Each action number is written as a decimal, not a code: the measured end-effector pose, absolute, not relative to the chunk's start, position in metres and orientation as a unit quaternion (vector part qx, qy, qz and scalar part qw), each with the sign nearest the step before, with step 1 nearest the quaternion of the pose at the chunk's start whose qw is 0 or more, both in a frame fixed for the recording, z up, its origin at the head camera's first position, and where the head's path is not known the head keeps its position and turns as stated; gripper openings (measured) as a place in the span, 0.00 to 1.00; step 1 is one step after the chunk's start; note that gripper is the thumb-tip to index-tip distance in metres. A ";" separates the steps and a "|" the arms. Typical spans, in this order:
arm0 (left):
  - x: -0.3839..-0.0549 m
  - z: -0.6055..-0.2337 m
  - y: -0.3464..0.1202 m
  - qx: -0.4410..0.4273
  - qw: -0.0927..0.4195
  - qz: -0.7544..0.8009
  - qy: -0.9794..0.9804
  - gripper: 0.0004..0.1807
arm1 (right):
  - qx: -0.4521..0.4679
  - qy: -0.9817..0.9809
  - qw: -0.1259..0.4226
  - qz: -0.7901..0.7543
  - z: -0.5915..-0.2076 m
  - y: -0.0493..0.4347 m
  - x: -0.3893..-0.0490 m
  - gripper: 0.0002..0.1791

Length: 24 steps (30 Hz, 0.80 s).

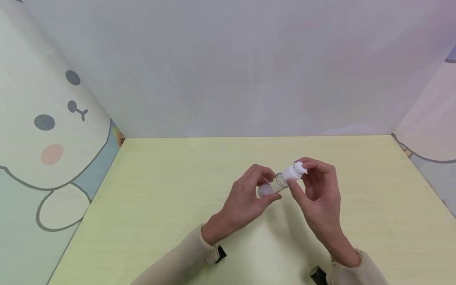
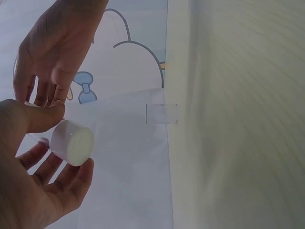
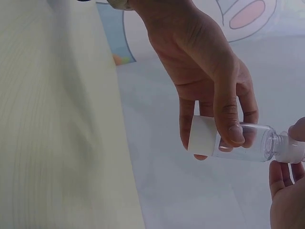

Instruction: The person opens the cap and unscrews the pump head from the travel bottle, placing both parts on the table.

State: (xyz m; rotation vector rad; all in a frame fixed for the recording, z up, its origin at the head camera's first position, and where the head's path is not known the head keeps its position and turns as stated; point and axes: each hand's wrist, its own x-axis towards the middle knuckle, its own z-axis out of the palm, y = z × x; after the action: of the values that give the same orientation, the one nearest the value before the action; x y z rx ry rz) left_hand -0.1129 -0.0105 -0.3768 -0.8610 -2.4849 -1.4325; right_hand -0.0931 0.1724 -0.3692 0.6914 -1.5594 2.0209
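A small clear bottle with a white base is held tilted above the table. My left hand grips its body near the base, the thumb lying along the side. At the other end my right hand pinches the white pump top between thumb and fingers. A clear ringed neck shows between body and pump top in the right wrist view; whether the two are screwed together, I cannot tell. From the left wrist, the round white base faces the camera, and the pump top is mostly hidden behind my left hand.
Beneath both hands lies a pale yellow wooden table. A plain grey-white wall rises at its back edge, and cartoon-printed panels stand on both sides. Clear tape spans the table's edge in the left wrist view.
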 end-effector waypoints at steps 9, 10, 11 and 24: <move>-0.112 -0.376 -0.010 -0.283 0.068 -0.477 -0.829 0.25 | 0.242 -0.554 0.249 0.756 -0.365 0.175 -0.095 0.30; -0.112 -0.376 -0.010 -0.282 0.068 -0.478 -0.829 0.25 | 0.240 -0.556 0.250 0.756 -0.365 0.175 -0.095 0.30; -0.112 -0.376 -0.010 -0.281 0.068 -0.479 -0.829 0.25 | 0.239 -0.556 0.250 0.756 -0.364 0.175 -0.096 0.30; -0.113 -0.376 -0.010 -0.286 0.073 -0.476 -0.829 0.24 | 0.232 -0.555 0.248 0.760 -0.362 0.179 -0.101 0.30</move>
State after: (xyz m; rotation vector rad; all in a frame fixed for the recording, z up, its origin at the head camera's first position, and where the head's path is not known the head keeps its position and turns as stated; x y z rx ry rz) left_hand -0.1132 -0.0095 -0.3761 -0.8599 -2.4888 -1.4288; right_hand -0.1007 0.1785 -0.3620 0.6316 -1.5119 2.0709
